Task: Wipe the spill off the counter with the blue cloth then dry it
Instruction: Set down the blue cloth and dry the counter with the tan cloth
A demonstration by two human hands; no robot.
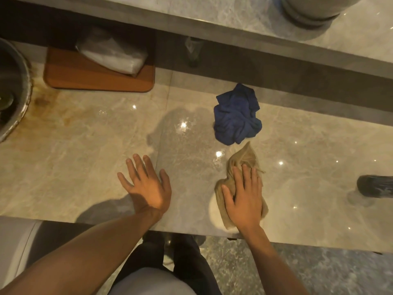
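Now comes drying: the right hand [244, 201] presses the beige cloth [242, 158] flat under straight fingers [246, 177]. Beyond their tips lies the crumpled blue cloth [237, 116]. The left hand [146, 188] rests open on the surface [85, 150]. Best sweep toward the wet sheen [187, 143] left of the fingers, keeping pressure even.

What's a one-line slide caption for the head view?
Right hand presses beige cloth on counter; blue cloth lies crumpled beyond, left hand flat.
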